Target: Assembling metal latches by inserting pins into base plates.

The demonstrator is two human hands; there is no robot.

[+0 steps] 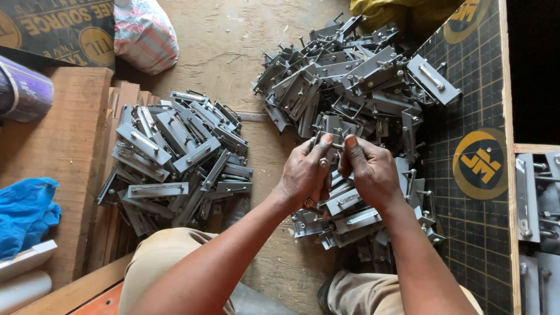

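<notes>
My left hand (304, 174) and my right hand (372, 172) meet at the middle of the head view, both gripping one small grey metal bracket (332, 142) with a bolt through it. The thumbs pinch its upper edge. Right under the hands lies a big heap of the same bolted metal brackets (356, 76), which stretches from the far side down to my knees. A second, tidier pile of brackets (175, 157) lies to the left of my left forearm.
A wooden board (58, 151) and a blue cloth (26, 213) lie at the left. A striped bag (146, 32) sits at the top left. A dark gridded sheet with yellow round marks (472, 146) covers the right, with more metal parts (539, 198) past a wooden edge.
</notes>
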